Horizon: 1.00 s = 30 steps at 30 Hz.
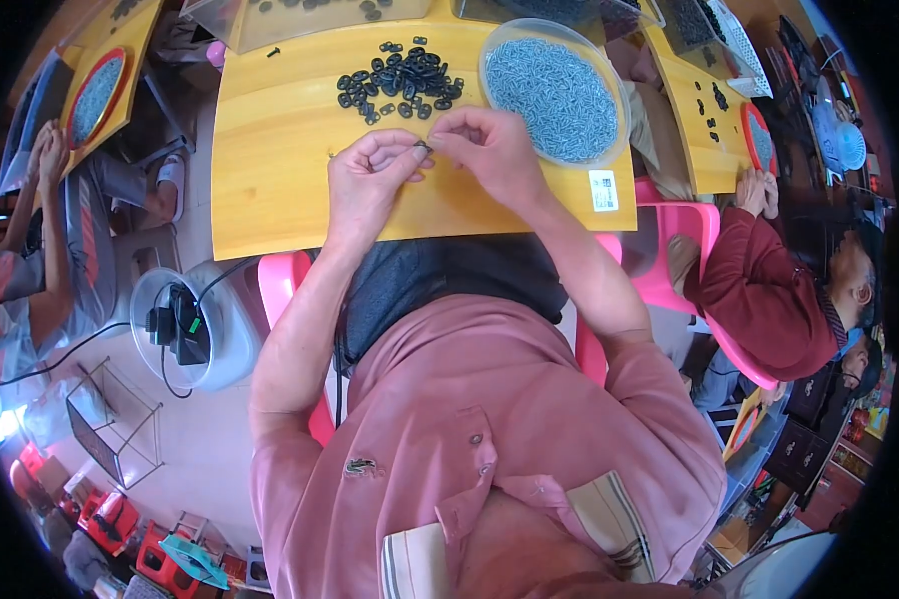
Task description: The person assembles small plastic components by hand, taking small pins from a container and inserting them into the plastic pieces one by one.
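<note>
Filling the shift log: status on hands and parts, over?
Left hand, right hand together at small dark part. Black pieces piled beyond. Round tub at right; nothing seen blocking.

Beneath the hands [370,182], the table [280,150] has a smooth, yellow, wood-look top with a soft sheen. Just beyond them, the black pieces [407,77] look like glossy plastic. To their right, the screws [551,97] are shiny bluish-silver metal in a smooth, clear plastic bowl [624,112]; the white label [603,190] looks like paper. Nearer the body than the hands, the shirt [554,374] is matt cloth and the chair [283,285] glossy pink plastic. The small dark piece [423,146] between the fingertips is too tiny to judge.
</note>
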Motion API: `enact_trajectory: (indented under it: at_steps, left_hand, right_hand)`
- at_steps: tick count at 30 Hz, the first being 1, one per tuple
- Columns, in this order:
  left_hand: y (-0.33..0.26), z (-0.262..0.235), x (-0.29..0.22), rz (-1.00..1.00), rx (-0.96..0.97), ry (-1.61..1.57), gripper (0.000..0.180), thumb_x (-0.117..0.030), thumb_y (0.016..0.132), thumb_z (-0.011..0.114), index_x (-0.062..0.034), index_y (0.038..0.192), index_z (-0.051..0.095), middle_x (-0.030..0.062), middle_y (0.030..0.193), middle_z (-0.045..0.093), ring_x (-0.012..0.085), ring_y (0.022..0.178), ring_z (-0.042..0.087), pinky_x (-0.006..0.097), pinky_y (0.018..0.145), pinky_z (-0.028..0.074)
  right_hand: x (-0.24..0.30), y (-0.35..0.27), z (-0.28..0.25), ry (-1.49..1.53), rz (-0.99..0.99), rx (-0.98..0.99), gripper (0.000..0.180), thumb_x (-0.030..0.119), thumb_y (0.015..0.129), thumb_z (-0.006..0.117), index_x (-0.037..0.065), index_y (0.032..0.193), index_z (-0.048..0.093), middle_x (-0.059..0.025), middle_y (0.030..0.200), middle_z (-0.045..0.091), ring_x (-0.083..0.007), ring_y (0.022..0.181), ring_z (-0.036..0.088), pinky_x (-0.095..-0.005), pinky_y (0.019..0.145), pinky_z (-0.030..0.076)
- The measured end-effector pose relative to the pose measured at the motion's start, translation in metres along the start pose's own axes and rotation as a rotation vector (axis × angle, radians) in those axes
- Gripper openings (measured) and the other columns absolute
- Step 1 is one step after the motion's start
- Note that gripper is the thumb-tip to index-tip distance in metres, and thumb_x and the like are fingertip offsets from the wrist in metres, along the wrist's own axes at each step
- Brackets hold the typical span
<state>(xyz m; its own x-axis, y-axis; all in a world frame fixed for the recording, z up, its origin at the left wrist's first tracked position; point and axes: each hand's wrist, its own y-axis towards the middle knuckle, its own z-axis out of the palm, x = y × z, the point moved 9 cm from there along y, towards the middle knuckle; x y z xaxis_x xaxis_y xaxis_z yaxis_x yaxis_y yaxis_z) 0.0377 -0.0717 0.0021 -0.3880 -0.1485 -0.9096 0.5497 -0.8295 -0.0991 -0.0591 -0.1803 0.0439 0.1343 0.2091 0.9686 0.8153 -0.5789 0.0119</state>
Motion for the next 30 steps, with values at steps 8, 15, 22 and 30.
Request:
enact_trajectory:
  at_steps: [8,15,22,30]
  left_hand:
    - [0.0,-0.003,0.007,0.024,-0.016,-0.026,0.013,0.003,0.088,0.067,0.0062,0.101,0.064,0.0117,0.087,0.071,0.0145,0.077,0.069,0.025,0.071,0.057]
    - [0.001,-0.002,0.005,0.049,-0.015,-0.018,0.014,0.003,0.089,0.067,0.0065,0.102,0.065,0.0116,0.088,0.071,0.0142,0.078,0.069,0.025,0.073,0.057]
    - [0.0,0.0,0.001,0.033,-0.029,0.032,0.016,0.0,0.09,0.067,0.0066,0.105,0.065,0.0116,0.09,0.071,0.0136,0.08,0.069,0.024,0.074,0.057]
    - [0.0,0.001,0.003,0.033,-0.011,0.007,0.014,-0.001,0.09,0.067,0.0059,0.102,0.066,0.0109,0.089,0.071,0.0124,0.08,0.069,0.023,0.073,0.056]
  right_hand:
    - [0.008,-0.002,0.002,-0.081,0.006,-0.014,0.013,0.012,0.088,0.07,-0.001,0.09,0.069,-0.0003,0.072,0.066,-0.0045,0.062,0.058,-0.02,0.055,0.045]
    - [0.001,-0.001,0.003,0.006,0.017,0.004,0.012,0.009,0.089,0.068,-0.003,0.092,0.068,-0.0028,0.078,0.067,-0.0057,0.066,0.06,-0.0204,0.059,0.047]
    - [0.016,-0.001,-0.006,-0.106,-0.037,0.002,0.013,0.006,0.087,0.069,-0.002,0.096,0.069,-0.0025,0.083,0.069,-0.0071,0.068,0.062,-0.0211,0.061,0.048]
    - [0.039,-0.005,-0.004,-0.372,-0.233,-0.061,0.011,0.009,0.082,0.071,0.002,0.09,0.07,-0.0105,0.079,0.068,-0.0209,0.067,0.066,-0.031,0.061,0.052]
